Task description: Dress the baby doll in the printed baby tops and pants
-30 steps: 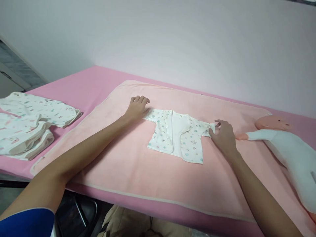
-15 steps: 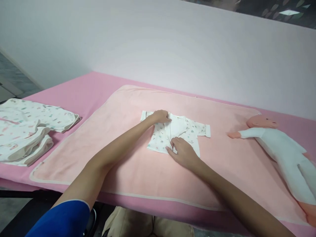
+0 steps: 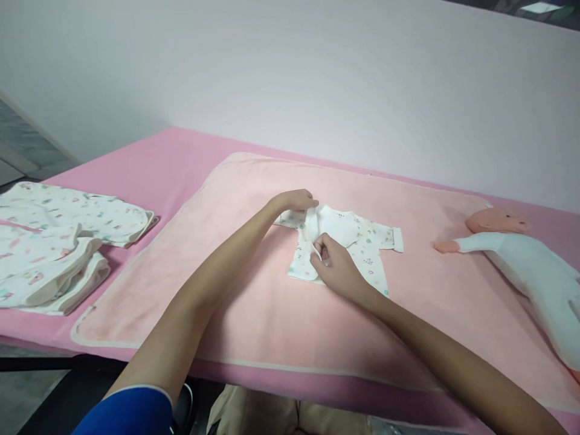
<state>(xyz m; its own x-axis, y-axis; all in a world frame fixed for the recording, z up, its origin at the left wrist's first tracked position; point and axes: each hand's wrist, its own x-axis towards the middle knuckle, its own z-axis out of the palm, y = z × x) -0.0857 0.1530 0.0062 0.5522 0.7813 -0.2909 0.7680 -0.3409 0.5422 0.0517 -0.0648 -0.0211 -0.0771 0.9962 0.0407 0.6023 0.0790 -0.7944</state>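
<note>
A small white baby shirt (image 3: 369, 261) with a tiny print lies spread on a peach blanket (image 3: 254, 326), its front panel partly raised. My left hand (image 3: 296, 199) pinches the panel's upper edge near the neckline. Lower down, my right hand (image 3: 338, 263) has thumb and fingers closed on the edge of the same panel. Plain white inner cloth shows between the two hands. The sleeve on the right, with its turned-up cuff, lies flat; the other sleeve is partly hidden behind my left hand.
On the right lies a baby doll (image 3: 534, 260) in a white body suit, one arm reaching toward the shirt. Folded printed baby clothes (image 3: 67, 241) rest on the pink table cover (image 3: 149, 163) at the left. A white wall (image 3: 317, 78) rises behind the table.
Both hands now grip the shirt's front panel and have lifted its edge; before, it lay flatter and my right fingers looked looser. The view has shifted slightly left.
</note>
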